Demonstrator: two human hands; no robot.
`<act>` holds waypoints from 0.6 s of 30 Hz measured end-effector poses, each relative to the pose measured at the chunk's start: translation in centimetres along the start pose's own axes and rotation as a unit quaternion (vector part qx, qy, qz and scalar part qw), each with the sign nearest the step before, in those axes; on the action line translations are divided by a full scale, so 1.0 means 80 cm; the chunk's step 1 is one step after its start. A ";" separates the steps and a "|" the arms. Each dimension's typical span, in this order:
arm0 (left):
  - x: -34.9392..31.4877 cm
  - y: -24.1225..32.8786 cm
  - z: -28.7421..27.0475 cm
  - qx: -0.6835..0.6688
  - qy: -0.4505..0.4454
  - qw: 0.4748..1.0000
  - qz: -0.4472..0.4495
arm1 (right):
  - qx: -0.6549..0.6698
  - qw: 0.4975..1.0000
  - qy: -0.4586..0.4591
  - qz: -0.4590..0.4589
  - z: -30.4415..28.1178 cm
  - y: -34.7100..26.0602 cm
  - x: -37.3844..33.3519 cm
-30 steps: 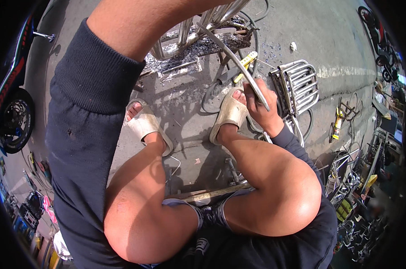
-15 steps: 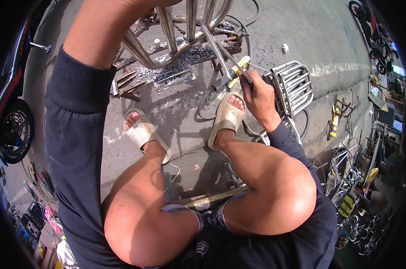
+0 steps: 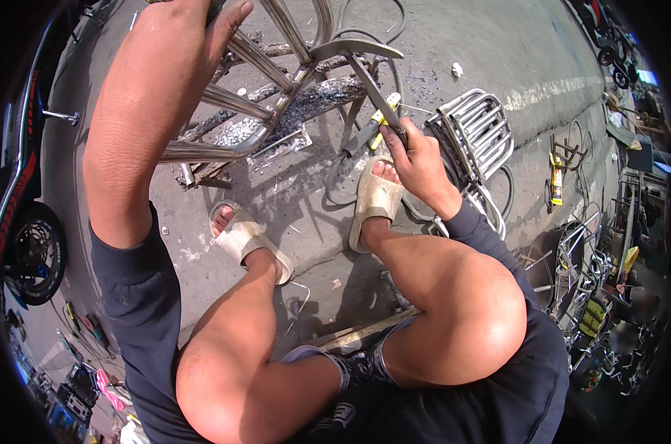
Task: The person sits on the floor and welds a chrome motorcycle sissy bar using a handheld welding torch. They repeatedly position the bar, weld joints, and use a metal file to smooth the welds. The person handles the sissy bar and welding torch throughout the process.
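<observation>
At the top left, my left hand [image 3: 220,26] is closed around the upper part of a shiny tubular metal rack [image 3: 257,63]; most of its fingers are out of sight. The rack is tilted, its parallel bars running down to a bent outer tube. My right hand [image 3: 423,164] is wrapped round the flat bar handle of a chipping hammer [image 3: 376,89]. The hammer's curved, pointed head [image 3: 356,49] is at the rack's right side, against or very close to its tube. Beneath the rack stands a rough, spatter-crusted metal stand [image 3: 306,103].
A welding electrode holder [image 3: 361,139] with a grey cable lies beside a yellow tube-shaped item [image 3: 386,118]. Another barred rack [image 3: 477,137] rests right of my right hand. Scrap metal frames [image 3: 572,259] crowd the right, and a motorcycle wheel [image 3: 35,251] stands at left.
The rack has turned and shifted down-left with my left hand. The hammer has swung more upright, and its head now shows fully at the rack's right edge.
</observation>
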State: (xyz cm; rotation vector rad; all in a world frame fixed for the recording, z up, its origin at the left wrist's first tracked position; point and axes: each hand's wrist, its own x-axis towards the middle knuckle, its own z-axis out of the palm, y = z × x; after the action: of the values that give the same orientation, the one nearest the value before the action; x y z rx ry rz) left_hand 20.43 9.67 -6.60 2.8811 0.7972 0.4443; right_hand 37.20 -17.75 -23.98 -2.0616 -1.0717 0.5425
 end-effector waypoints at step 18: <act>-0.111 -0.105 -0.001 -0.340 0.086 0.912 -0.214 | 0.127 0.991 0.042 -0.005 0.017 0.019 -0.024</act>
State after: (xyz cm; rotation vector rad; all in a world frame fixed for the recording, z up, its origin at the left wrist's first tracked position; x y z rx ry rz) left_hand 9.11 12.26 -10.30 1.9810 1.0159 0.7442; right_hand 36.02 -19.37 -25.99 -1.8388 -0.9132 0.5520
